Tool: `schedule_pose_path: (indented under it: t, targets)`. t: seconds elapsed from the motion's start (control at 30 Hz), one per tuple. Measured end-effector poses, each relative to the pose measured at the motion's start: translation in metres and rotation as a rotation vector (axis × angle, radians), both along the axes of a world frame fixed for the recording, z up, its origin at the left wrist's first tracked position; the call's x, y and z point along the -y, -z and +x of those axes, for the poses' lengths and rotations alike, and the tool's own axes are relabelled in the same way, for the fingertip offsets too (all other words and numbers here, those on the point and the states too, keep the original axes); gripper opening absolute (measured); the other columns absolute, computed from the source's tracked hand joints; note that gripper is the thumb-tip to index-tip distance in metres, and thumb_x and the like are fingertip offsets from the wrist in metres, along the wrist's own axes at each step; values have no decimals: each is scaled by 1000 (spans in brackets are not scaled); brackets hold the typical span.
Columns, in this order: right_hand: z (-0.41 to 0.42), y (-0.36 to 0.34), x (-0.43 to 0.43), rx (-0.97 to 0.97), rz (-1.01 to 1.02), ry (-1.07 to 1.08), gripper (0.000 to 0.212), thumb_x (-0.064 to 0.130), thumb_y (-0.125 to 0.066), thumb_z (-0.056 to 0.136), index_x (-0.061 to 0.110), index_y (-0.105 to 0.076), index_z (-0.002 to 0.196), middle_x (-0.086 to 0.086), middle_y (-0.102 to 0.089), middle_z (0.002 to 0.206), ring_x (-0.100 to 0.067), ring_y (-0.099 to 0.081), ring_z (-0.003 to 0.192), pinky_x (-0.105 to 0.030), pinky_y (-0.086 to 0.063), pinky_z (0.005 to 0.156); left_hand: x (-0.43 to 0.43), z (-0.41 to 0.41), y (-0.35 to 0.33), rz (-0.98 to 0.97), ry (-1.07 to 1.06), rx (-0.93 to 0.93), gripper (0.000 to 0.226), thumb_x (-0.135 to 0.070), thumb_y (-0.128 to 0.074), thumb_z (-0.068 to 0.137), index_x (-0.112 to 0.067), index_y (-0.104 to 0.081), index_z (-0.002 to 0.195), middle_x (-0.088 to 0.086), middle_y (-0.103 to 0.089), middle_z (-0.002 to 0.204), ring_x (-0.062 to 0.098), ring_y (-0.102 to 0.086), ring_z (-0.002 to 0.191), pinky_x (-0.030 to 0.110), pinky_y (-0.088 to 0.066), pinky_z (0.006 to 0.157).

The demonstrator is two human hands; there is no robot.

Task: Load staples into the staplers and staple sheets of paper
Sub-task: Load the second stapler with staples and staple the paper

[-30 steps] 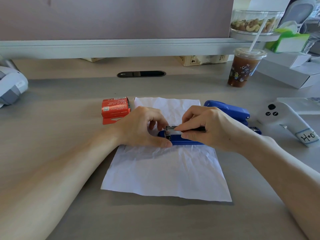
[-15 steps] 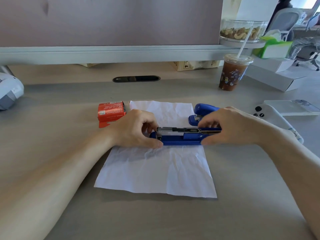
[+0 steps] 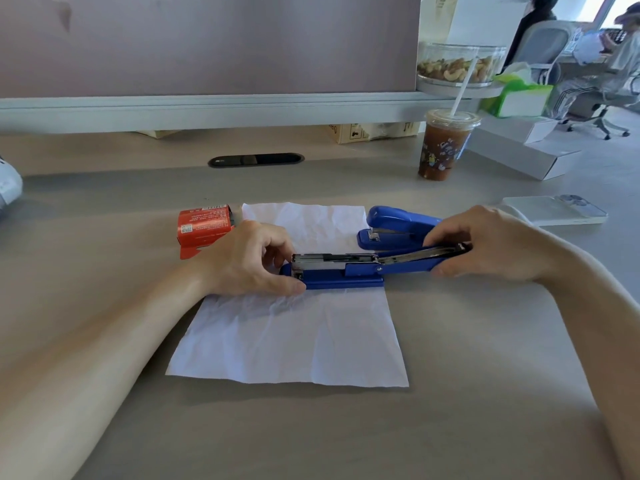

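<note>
A blue stapler (image 3: 346, 273) lies opened out flat on a crumpled white sheet of paper (image 3: 294, 341), its metal staple channel facing up. My left hand (image 3: 249, 261) pinches the stapler's front end against the paper. My right hand (image 3: 485, 244) grips the swung-back top arm at the stapler's right end. A second blue stapler (image 3: 394, 225), closed, sits just behind on the paper's right edge. A red staple box (image 3: 202, 225) with an open flap rests left of the paper.
An iced coffee cup with a straw (image 3: 445, 147) stands at the back right. A white phone (image 3: 554, 209) lies face down to the right, beside white boxes (image 3: 526, 154). A desk partition (image 3: 207, 109) runs along the back. A white object (image 3: 7, 188) sits at the left edge.
My right hand has slid rightward along the stapler, swinging its top arm back and exposing the metal channel. The left hand has stayed on the front end.
</note>
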State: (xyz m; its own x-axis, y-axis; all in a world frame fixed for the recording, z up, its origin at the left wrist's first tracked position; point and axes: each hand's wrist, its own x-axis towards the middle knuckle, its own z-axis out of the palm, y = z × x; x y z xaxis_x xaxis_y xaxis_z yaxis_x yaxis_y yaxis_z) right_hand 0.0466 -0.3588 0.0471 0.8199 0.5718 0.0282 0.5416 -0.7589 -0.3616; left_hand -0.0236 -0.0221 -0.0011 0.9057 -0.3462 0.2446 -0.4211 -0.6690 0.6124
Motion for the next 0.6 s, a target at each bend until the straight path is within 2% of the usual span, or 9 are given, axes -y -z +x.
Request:
schedule_pose_path:
  t: [0.03,0.13,0.2,0.27,0.37,0.43,0.53,0.6]
  targets:
    - [0,-2,1,4,99,17,26,33,-85,64,42,-73,86,15,-72,81,-7,-66,75,-25,-50,76,0,0,0,-3,1,2,20,-47,-80,65,-35,-65,71,-10,-60,70,12,-53,62,22,-41,55]
    - [-4,-5,-3,-54,515,-14,34,7,-86,64,32,-76,85,8,-75,82,-8,-68,72,-28,-55,77,0,-1,0,-8,3,3,21,-48,-80,65,-35,-66,73,-10,-60,71,11,-53,63,20,-40,55]
    - [-9,-6,-13,-55,671,-25,32,4,-84,66,28,-75,85,10,-74,79,-3,-67,72,-25,-56,76,1,-1,-1,-9,-5,-7,21,-40,-85,66,-33,-66,73,-12,-60,71,9,-52,62,17,-38,55]
    - [-14,-5,-29,-27,736,-38,27,6,-82,70,24,-74,89,10,-74,80,-3,-67,74,-26,-58,77,1,-1,-1,-8,-13,-9,23,-30,-88,68,-34,-65,71,-12,-59,70,8,-51,61,16,-38,55]
    - [-19,-5,-60,49,711,-68,18,16,-79,76,27,-73,89,14,-71,74,-6,-63,70,-28,-56,74,1,-1,-1,-10,-19,-18,22,-27,-88,69,-33,-67,72,-5,-62,72,8,-52,62,20,-40,56]
    - [-22,-1,-80,113,635,-124,16,23,-77,79,33,-72,91,20,-69,73,-6,-58,63,-24,-52,68,1,-1,-1,1,-22,-15,19,-32,-86,69,-33,-68,76,-5,-63,73,10,-54,63,25,-43,58]
    - [-27,11,-104,221,421,-239,15,31,-72,84,23,-73,97,8,-65,77,-8,-52,63,-17,-41,62,-1,0,2,55,-25,4,25,-43,-82,70,-28,-71,85,-7,-63,73,12,-56,65,29,-47,59]
    - [-29,22,-113,268,306,-313,19,34,-66,88,20,-72,99,4,-66,81,-10,-54,72,-23,-44,69,-3,1,2,81,-12,18,38,-51,-77,69,-21,-70,92,-7,-63,75,13,-56,64,27,-47,59]
